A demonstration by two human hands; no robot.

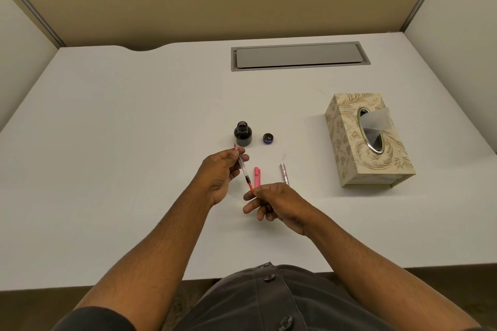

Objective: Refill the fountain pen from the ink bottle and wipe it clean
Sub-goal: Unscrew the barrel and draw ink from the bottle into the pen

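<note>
The open ink bottle point(242, 134) stands on the white desk point(134, 142), dark ink inside, its cap point(268, 138) lying just to the right. My left hand point(219, 174) grips the front of the stripped fountain pen point(244, 169), whose pink nib points up and away just below the bottle. My right hand point(274, 200) pinches the red knob at the pen's rear end. The clear converter shows between the two hands. A pink pen cap point(257, 176) and a silvery pink pen barrel point(284, 173) lie on the desk beside the hands.
A patterned tissue box point(368, 140) with a tissue sticking out stands at the right. A grey cable hatch point(300, 55) is set into the desk at the back. Partition walls close the back and both sides.
</note>
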